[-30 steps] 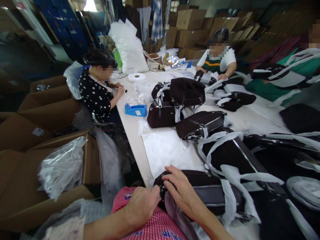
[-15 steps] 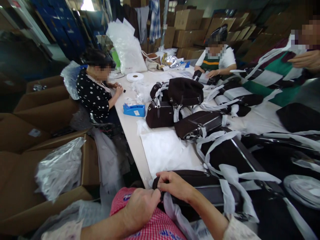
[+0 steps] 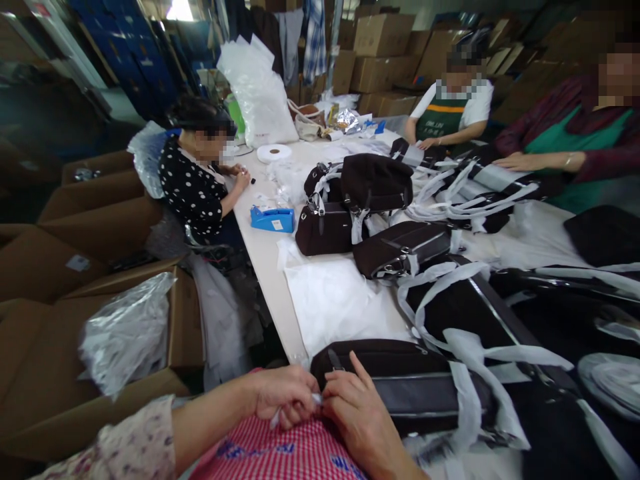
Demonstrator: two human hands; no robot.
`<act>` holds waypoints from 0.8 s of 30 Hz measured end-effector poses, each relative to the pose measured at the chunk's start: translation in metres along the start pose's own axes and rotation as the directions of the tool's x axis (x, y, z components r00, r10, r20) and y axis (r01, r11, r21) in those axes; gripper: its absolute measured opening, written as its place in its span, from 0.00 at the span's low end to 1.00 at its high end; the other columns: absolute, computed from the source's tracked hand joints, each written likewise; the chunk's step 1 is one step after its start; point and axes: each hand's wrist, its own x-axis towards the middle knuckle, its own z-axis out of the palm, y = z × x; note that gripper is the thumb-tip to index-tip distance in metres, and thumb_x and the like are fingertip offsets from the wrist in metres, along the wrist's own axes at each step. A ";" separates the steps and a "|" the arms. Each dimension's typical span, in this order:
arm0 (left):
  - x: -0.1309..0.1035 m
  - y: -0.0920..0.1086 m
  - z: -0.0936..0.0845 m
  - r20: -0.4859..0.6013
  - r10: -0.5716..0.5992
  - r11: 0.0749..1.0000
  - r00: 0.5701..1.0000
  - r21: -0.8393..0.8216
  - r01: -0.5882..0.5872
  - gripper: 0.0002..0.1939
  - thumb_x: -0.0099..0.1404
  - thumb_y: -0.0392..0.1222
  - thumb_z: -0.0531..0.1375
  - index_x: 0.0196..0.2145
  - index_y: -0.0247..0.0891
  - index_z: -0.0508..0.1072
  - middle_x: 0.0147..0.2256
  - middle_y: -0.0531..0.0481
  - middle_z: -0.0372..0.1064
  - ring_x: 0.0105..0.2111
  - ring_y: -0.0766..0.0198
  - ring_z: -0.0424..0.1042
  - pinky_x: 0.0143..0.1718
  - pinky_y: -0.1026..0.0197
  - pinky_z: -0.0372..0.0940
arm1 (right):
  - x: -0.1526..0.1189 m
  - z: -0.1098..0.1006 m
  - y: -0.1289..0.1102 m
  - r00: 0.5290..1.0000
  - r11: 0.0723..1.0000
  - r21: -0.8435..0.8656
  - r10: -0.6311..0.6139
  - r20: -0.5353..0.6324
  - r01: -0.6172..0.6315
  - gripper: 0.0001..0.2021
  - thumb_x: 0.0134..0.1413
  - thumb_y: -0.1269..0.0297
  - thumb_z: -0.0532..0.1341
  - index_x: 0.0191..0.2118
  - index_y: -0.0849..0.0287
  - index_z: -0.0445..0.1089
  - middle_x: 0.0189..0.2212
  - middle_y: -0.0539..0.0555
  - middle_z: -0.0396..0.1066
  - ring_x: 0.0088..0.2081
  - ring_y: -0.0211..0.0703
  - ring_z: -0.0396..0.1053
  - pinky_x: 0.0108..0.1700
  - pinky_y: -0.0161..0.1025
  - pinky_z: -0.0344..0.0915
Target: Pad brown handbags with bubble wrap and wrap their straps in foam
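A dark brown handbag (image 3: pixel 370 357) with black trim lies on its side at the near table edge, against my apron. My left hand (image 3: pixel 287 397) is closed around a white wrapping strip (image 3: pixel 275 419), at the left end of this bag. Beside it, my right hand (image 3: pixel 357 407) bends its fingers in against the same end, one finger raised. What the right fingertips grip is hidden. White wrapping (image 3: pixel 467 397) covers the bag's strap on the right. Just beyond the bag lies a white sheet (image 3: pixel 330 300).
More wrapped dark bags (image 3: pixel 377 183) cover the table's middle and right. A blue tape dispenser (image 3: pixel 273 219) and a white roll (image 3: pixel 274 153) stand along the left side. Open cartons (image 3: pixel 187 320) are at my left. Three co-workers sit or stand around the table.
My left hand has turned and now shows a white strip in its grip. My right hand has moved lower, one finger raised. The co-worker at right has lowered a hand onto a bag.
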 end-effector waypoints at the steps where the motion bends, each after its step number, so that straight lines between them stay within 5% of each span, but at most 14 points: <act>1: 0.002 0.000 -0.003 0.013 -0.013 0.999 1.000 -0.046 0.014 0.19 0.50 0.42 0.63 0.23 0.42 0.52 0.14 0.65 0.43 0.14 0.75 0.37 0.17 0.70 0.35 | -0.003 0.002 0.000 1.000 1.000 -0.027 0.000 -0.011 0.000 0.09 0.64 0.73 0.57 0.34 0.55 0.69 0.33 0.47 0.74 0.48 0.39 0.71 0.71 0.54 0.32; 7: 0.012 -0.004 -0.007 -0.105 0.043 0.998 0.994 -0.043 -0.048 0.21 0.46 0.50 0.67 0.26 0.43 0.57 0.13 0.67 0.44 0.14 0.75 0.37 0.16 0.69 0.36 | -0.009 -0.004 -0.004 0.993 0.983 -0.172 0.075 0.086 -0.060 0.10 0.60 0.71 0.62 0.44 0.49 0.74 0.45 0.53 0.76 0.57 0.53 0.68 0.65 0.67 0.50; 10: 0.011 -0.003 -0.005 -0.173 0.203 0.945 0.964 0.293 -0.147 0.14 0.51 0.48 0.64 0.29 0.41 0.63 0.15 0.64 0.51 0.14 0.73 0.46 0.17 0.68 0.45 | -0.010 -0.018 -0.009 0.987 0.987 -0.161 0.049 0.156 -0.023 0.06 0.61 0.65 0.62 0.42 0.47 0.75 0.54 0.54 0.72 0.62 0.56 0.63 0.63 0.68 0.55; 12: 0.010 -0.002 -0.004 -0.192 0.437 0.692 0.878 0.696 -0.192 0.06 0.56 0.43 0.59 0.29 0.38 0.68 0.21 0.58 0.63 0.20 0.68 0.61 0.25 0.66 0.57 | -0.015 -0.031 -0.010 0.993 0.995 -0.089 0.062 0.103 -0.053 0.08 0.64 0.67 0.58 0.42 0.49 0.75 0.54 0.56 0.72 0.61 0.53 0.64 0.64 0.64 0.56; 15: 0.013 -0.002 -0.003 -0.088 0.646 0.116 0.758 0.993 0.017 0.07 0.63 0.37 0.54 0.30 0.38 0.71 0.30 0.50 0.74 0.32 0.60 0.73 0.36 0.61 0.65 | -0.033 -0.055 -0.007 0.941 0.955 0.068 0.296 -0.162 -0.289 0.14 0.65 0.70 0.51 0.44 0.53 0.74 0.52 0.58 0.73 0.56 0.47 0.70 0.61 0.50 0.65; 17: 0.018 -0.004 -0.003 -0.030 0.638 -0.139 0.770 0.978 0.153 0.10 0.66 0.35 0.51 0.34 0.37 0.72 0.30 0.46 0.75 0.30 0.58 0.74 0.35 0.60 0.67 | -0.056 -0.069 0.002 0.770 0.844 0.187 0.536 -0.346 -0.503 0.13 0.64 0.65 0.52 0.43 0.54 0.74 0.50 0.59 0.74 0.53 0.48 0.72 0.56 0.45 0.69; 19: 0.025 -0.009 -0.008 0.021 0.607 -0.304 0.794 0.930 0.207 0.13 0.67 0.32 0.49 0.35 0.35 0.73 0.30 0.44 0.75 0.28 0.58 0.74 0.33 0.59 0.69 | -0.085 -0.077 0.016 0.502 0.659 0.325 0.739 -0.449 -0.679 0.14 0.62 0.55 0.55 0.43 0.55 0.73 0.49 0.60 0.75 0.52 0.54 0.72 0.54 0.48 0.70; 21: 0.031 -0.016 -0.017 0.051 0.631 -0.386 0.774 0.886 0.256 0.12 0.67 0.32 0.50 0.35 0.34 0.74 0.31 0.42 0.76 0.32 0.55 0.76 0.39 0.52 0.71 | -0.118 -0.076 0.032 0.256 0.465 0.457 0.857 -0.447 -0.759 0.22 0.56 0.46 0.56 0.47 0.58 0.70 0.49 0.63 0.74 0.51 0.58 0.73 0.54 0.51 0.70; 22: 0.032 -0.020 -0.023 0.060 0.662 -0.397 0.747 0.873 0.282 0.11 0.67 0.34 0.52 0.36 0.33 0.75 0.34 0.39 0.77 0.37 0.51 0.76 0.44 0.46 0.70 | -0.135 -0.070 0.040 0.182 0.395 0.505 0.890 -0.419 -0.768 0.26 0.54 0.43 0.56 0.48 0.59 0.68 0.49 0.65 0.73 0.51 0.60 0.73 0.55 0.51 0.69; 24: 0.029 -0.025 -0.035 0.082 0.721 -0.394 0.688 0.865 0.310 0.13 0.65 0.40 0.57 0.44 0.32 0.76 0.44 0.33 0.76 0.48 0.43 0.73 0.52 0.35 0.64 | -0.165 -0.050 0.054 0.107 0.292 0.545 0.933 -0.345 -0.786 0.32 0.48 0.38 0.58 0.50 0.61 0.66 0.52 0.68 0.71 0.53 0.63 0.71 0.57 0.52 0.67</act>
